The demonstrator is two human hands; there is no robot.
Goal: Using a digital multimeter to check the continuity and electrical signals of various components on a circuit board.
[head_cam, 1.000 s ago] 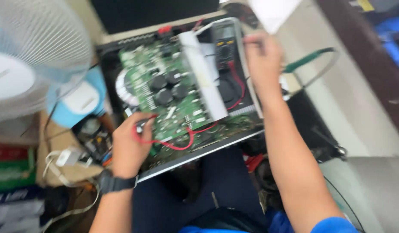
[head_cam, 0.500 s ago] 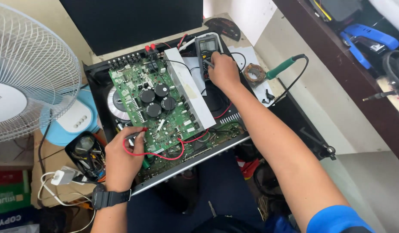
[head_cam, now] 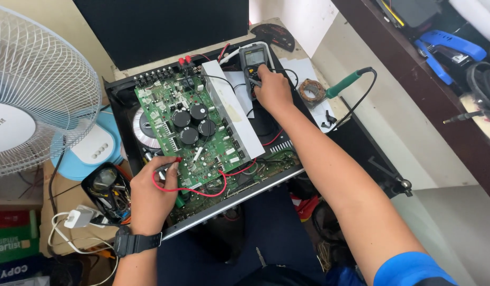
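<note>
Over at the far left stands a white fan, and near it an open black case holds a jumble of small tools and wire. Just right of that case, the left hand is pinched shut on a red probe, its tip resting on the near left edge of the green circuit board. The probe looks light and stiff, its red lead limp and springy; holding the insulated barrel well back from the tip seems safest. The board sits inside an open black chassis alongside a round transformer at its left; it looks brittle, with fragile upright capacitors. Further right, at the far side of the chassis, the right hand rests on a multimeter, fingers curled at its dial; whether they clamp it I cannot tell. Beyond, a green-handled soldering iron lies apart.
</note>
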